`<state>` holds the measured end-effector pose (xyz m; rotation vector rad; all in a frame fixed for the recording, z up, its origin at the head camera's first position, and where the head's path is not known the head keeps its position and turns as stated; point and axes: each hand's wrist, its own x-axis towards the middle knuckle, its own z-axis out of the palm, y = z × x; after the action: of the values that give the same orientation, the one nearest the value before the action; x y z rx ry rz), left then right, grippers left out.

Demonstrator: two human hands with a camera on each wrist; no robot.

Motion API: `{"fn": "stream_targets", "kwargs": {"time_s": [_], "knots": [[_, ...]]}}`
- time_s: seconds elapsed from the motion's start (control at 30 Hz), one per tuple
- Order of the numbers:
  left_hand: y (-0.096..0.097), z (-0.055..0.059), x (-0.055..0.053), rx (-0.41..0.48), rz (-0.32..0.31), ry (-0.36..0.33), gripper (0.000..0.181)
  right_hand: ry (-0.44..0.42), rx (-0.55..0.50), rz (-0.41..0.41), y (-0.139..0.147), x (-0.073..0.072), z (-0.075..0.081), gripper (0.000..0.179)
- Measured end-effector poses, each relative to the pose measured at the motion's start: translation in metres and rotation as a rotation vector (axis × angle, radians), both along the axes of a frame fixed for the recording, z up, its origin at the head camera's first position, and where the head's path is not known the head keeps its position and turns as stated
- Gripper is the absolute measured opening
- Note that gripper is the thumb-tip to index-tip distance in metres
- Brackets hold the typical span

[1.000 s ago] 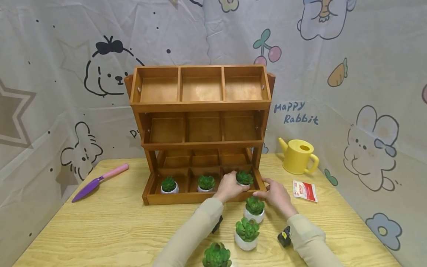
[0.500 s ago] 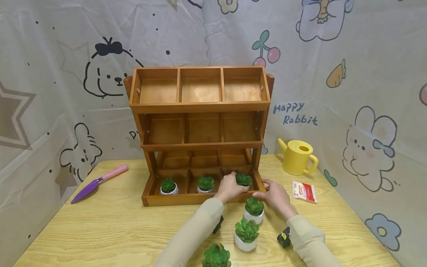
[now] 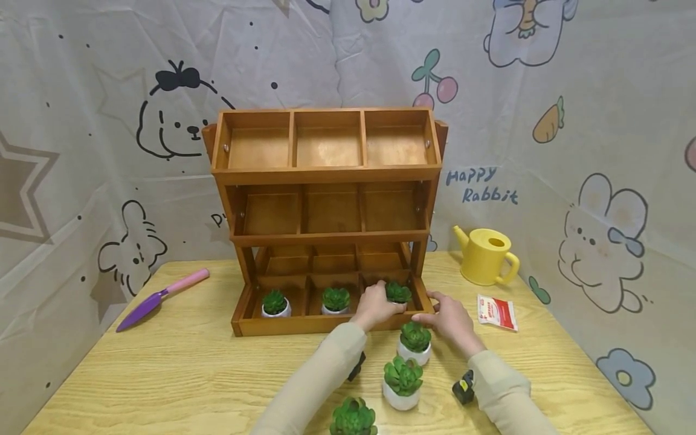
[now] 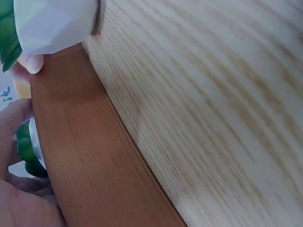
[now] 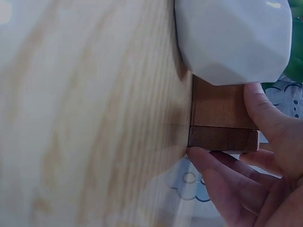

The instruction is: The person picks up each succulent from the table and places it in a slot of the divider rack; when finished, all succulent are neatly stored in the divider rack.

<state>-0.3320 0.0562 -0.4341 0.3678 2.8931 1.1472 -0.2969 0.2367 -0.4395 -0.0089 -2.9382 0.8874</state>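
A three-tier wooden planter shelf point(image 3: 326, 176) stands at the back of the table. In its bottom right compartment, my left hand point(image 3: 375, 307) holds a small potted succulent point(image 3: 399, 292), fingers behind the plant and thumb at the front. The left wrist view has part of this succulent point(image 4: 27, 150) behind the shelf's front board point(image 4: 90, 142). My right hand point(image 3: 452, 320) grips the shelf's bottom right corner point(image 5: 225, 138), thumb on the front face and fingers along the side. Two more potted succulents sit in the left point(image 3: 275, 303) and middle point(image 3: 335, 299) compartments.
Three potted succulents stand in front of the shelf, at the right point(image 3: 415, 342), nearer point(image 3: 402, 382) and at the bottom edge point(image 3: 353, 417). A purple trowel point(image 3: 147, 309) lies left. A yellow watering can point(image 3: 486, 257) and a red-white packet point(image 3: 497, 312) are on the right.
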Motion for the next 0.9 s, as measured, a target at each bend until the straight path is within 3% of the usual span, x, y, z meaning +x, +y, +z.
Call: {"fn": "stream_targets", "kwargs": {"time_s": [0.67, 0.9], "knots": [[0.0001, -0.0002, 0.0029, -0.023, -0.027, -0.040, 0.082, -0.002, -0.009, -0.001, 0.0007, -0.0011, -0.0023, 0.080], [-0.0007, 0.0007, 0.0031, -0.034, -0.038, -0.012, 0.079, 0.001, 0.014, -0.006, 0.0000, -0.0015, -0.0019, 0.079]]}}
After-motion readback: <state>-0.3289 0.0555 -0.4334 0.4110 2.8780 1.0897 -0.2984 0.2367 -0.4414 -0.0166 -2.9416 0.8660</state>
